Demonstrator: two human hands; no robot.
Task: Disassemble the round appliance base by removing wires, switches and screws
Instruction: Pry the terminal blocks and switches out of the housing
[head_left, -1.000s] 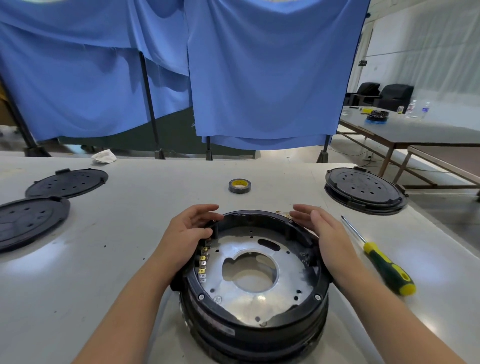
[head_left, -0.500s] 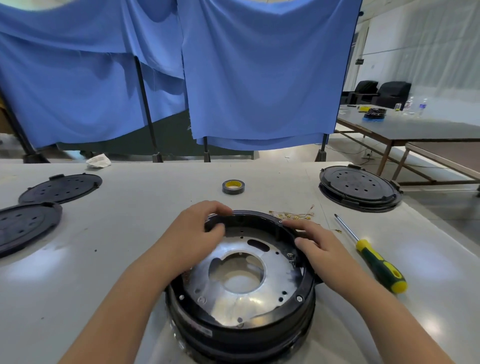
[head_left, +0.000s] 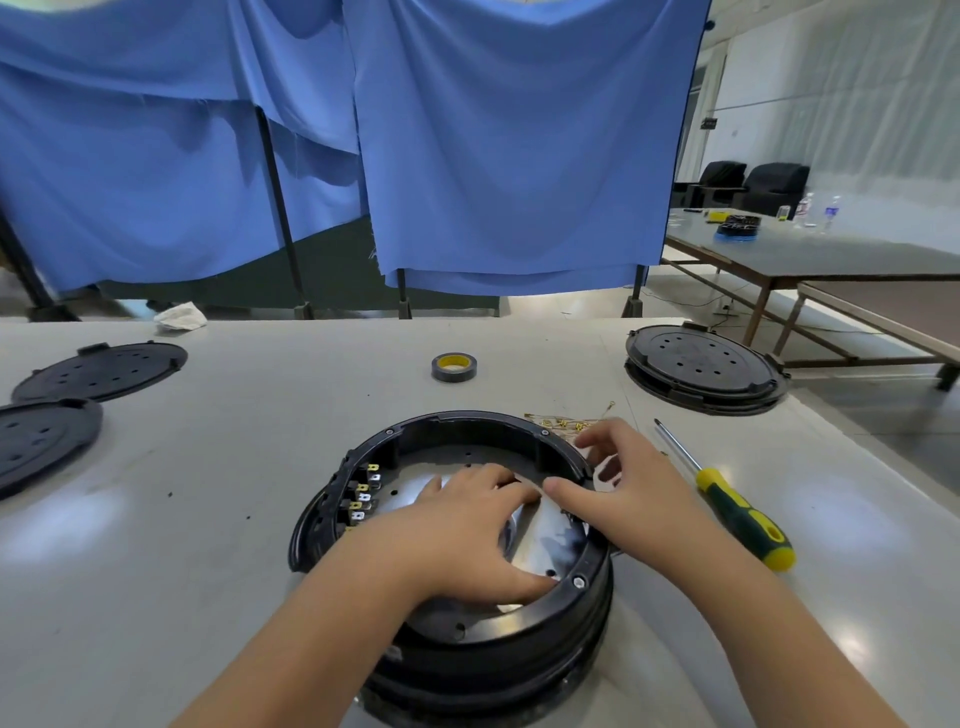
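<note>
The round black appliance base stands on the grey table in front of me, open side up, with a shiny metal plate inside. A row of switch terminals lines its left inner wall. My left hand reaches into the base and lies on the metal plate with its fingers spread. My right hand arches over the right rim, thumb pointing inward, fingers loosely bent and holding nothing. A small heap of loose wires lies just behind the rim.
A green-and-yellow screwdriver lies to the right of the base. A tape roll sits further back. Two black lids lie at the left. A second black base stands at the back right. Blue curtains hang behind the table.
My left hand left the rim and went down onto the metal plate. The base turned, so the switch terminals show at the left. My right hand loosened at the right rim.
</note>
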